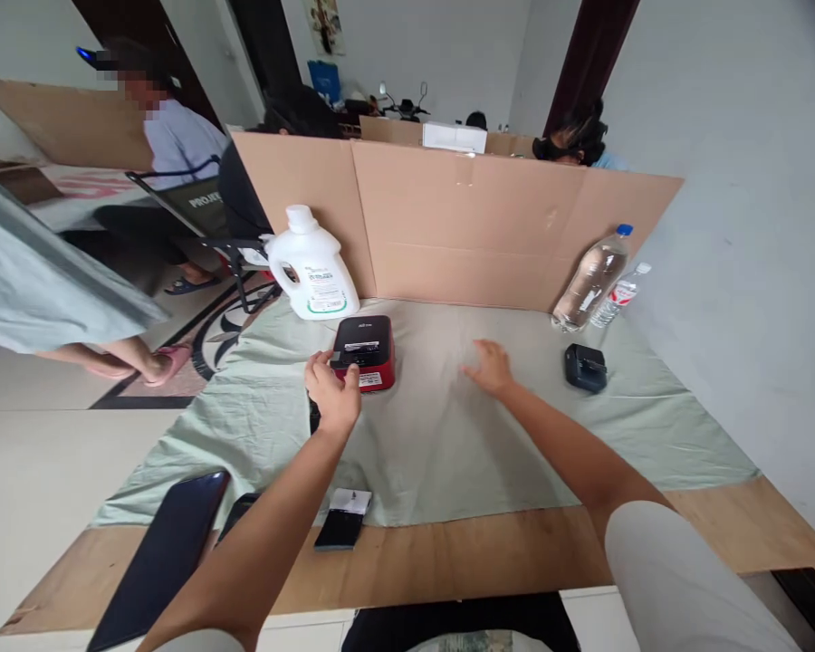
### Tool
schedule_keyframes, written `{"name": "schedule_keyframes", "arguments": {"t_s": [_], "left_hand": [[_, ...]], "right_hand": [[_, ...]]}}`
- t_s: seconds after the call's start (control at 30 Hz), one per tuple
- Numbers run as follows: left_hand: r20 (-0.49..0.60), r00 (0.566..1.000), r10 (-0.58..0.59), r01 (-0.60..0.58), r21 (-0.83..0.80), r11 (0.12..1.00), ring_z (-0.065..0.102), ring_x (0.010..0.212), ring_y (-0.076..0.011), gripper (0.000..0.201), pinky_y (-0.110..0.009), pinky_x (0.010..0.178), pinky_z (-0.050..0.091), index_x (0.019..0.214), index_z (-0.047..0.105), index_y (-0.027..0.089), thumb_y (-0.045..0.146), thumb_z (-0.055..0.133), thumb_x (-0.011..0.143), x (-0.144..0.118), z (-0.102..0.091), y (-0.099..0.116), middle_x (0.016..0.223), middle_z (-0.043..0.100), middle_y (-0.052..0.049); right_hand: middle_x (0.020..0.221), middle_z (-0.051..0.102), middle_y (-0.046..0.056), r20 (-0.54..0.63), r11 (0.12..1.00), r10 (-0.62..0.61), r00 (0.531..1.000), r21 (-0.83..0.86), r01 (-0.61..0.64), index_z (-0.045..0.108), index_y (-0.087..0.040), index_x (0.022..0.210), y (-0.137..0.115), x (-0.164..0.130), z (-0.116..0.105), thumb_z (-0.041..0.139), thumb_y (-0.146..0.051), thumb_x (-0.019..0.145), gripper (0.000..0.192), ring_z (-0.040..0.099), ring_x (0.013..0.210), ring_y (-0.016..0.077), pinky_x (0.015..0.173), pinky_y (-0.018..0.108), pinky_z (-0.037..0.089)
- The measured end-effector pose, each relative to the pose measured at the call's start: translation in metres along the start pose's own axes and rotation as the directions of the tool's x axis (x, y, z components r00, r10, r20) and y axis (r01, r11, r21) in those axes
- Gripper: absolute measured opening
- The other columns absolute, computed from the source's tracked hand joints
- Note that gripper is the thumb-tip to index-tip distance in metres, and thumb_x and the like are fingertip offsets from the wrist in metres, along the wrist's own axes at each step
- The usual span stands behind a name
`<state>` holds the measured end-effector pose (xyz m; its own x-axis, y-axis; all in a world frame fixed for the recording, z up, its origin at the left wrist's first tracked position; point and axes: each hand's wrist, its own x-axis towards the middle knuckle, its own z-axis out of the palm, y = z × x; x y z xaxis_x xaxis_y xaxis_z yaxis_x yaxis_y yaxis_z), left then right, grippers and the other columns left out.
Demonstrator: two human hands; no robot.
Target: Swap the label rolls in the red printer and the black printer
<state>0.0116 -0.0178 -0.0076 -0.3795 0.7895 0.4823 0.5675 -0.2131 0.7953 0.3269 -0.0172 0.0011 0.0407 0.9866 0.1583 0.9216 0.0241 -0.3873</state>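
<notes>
A small boxy label printer (369, 342) with a black top and red sides sits on the cloth, left of the middle. My left hand (332, 389) is at its front left corner, fingers along the left side and thumb against the front. Behind my left wrist a small black thing (314, 417) is mostly hidden. My right hand (493, 367) hovers over or rests lightly on the cloth to the printer's right. Its fingers are spread and nothing is in them.
A white jug (316, 272) stands behind the printer, before a cardboard screen (462, 226). Two clear bottles (592, 281) and a small black device (585, 368) are at right. A dark flat panel (163, 552) and a black-and-white packet (343, 520) lie near the front edge. People are nearby.
</notes>
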Motion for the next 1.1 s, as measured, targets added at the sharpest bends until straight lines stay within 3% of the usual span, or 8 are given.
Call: {"name": "schedule_keyframes", "arguments": {"t_s": [0.1,0.23,0.37,0.47,0.57,0.8,0.9,1.1], "left_hand": [[0.25,0.928,0.275,-0.276,-0.03,0.961,0.044,0.128,-0.0295,0.037,-0.048,0.11,0.03,0.116,0.055,0.017,0.032,0.056,0.082,-0.041,0.005,0.033,0.129,0.053,-0.013],[0.661,0.687,0.303,-0.356,-0.057,0.933,0.036,0.137,-0.0307,0.044,-0.05,0.112,0.028,0.128,0.053,0.019,0.031,0.052,0.086,-0.11,0.032,0.069,0.14,0.05,-0.013],[0.86,0.461,0.22,-0.446,0.01,0.895,0.017,0.146,-0.0333,0.053,-0.057,0.116,0.013,0.141,0.044,0.023,0.038,0.048,0.09,-0.165,0.047,0.08,0.155,0.032,-0.01],[0.901,0.372,0.222,-0.513,0.0,0.858,0.013,0.148,-0.0322,0.057,-0.057,0.117,0.006,0.144,0.04,0.025,0.045,0.046,0.092,-0.182,0.045,0.077,0.158,0.025,-0.01],[0.903,0.357,0.24,-0.544,-0.008,0.839,0.012,0.148,-0.0304,0.058,-0.055,0.118,0.005,0.146,0.037,0.025,0.046,0.043,0.093,-0.184,0.039,0.072,0.159,0.023,-0.009],[0.885,0.38,0.267,-0.512,-0.039,0.858,0.015,0.148,-0.0296,0.056,-0.054,0.119,0.007,0.144,0.039,0.02,0.042,0.046,0.092,-0.181,0.035,0.071,0.157,0.029,-0.011],[0.857,0.436,0.274,-0.442,-0.061,0.895,0.021,0.146,-0.0281,0.058,-0.052,0.119,0.012,0.143,0.036,0.018,0.033,0.05,0.088,-0.18,0.034,0.071,0.153,0.035,-0.013],[0.745,0.633,0.208,-0.241,-0.065,0.968,0.039,0.135,-0.0297,0.059,-0.05,0.114,0.029,0.138,0.038,0.01,0.017,0.048,0.08,-0.178,0.035,0.066,0.143,0.044,-0.02]], "right_hand": [[0.154,0.024,0.023,-0.184,0.952,0.22,0.958,-0.175,-0.252,0.039,-0.013,0.141,0.082,-0.008,-0.05,0.059,-0.047,0.082,0.071,0.015,0.142,0.0412,0.109,0.062,0.013],[0.155,0.017,0.023,-0.3,0.744,0.527,0.795,-0.288,-0.603,0.034,-0.022,0.144,0.157,-0.029,-0.083,0.064,-0.059,0.074,0.085,0.019,0.139,0.0471,0.103,0.062,0.022],[0.146,0.027,0.028,-0.204,0.7,0.666,0.717,-0.16,-0.696,0.022,-0.022,0.149,0.181,-0.05,-0.084,0.06,-0.063,0.073,0.094,0.04,0.128,0.0435,0.098,0.053,0.033],[0.134,0.041,0.027,-0.205,0.695,0.685,0.699,-0.105,-0.712,0.022,-0.016,0.149,0.178,-0.058,-0.081,0.059,-0.06,0.074,0.094,0.046,0.123,0.0398,0.098,0.047,0.036],[0.13,0.045,0.025,-0.247,0.725,0.656,0.713,-0.056,-0.687,0.025,-0.015,0.148,0.162,-0.066,-0.076,0.058,-0.057,0.075,0.091,0.046,0.122,0.0386,0.099,0.047,0.035],[0.125,0.055,0.017,-0.248,0.983,0.184,0.951,0.062,-0.174,0.04,-0.016,0.139,0.071,-0.127,-0.032,0.058,-0.055,0.076,0.077,0.05,0.117,0.0319,0.101,0.047,0.039],[0.119,0.057,0.016,-0.282,0.996,0.038,0.959,0.091,-0.013,0.046,-0.019,0.132,0.027,-0.155,-0.009,0.057,-0.056,0.077,0.067,0.053,0.111,0.0308,0.096,0.049,0.043],[0.118,0.053,0.019,-0.315,1.0,0.009,0.949,0.026,-0.001,0.053,-0.017,0.123,-0.023,-0.18,0.018,0.057,-0.059,0.079,0.062,0.051,0.107,0.0328,0.092,0.052,0.044]]}}
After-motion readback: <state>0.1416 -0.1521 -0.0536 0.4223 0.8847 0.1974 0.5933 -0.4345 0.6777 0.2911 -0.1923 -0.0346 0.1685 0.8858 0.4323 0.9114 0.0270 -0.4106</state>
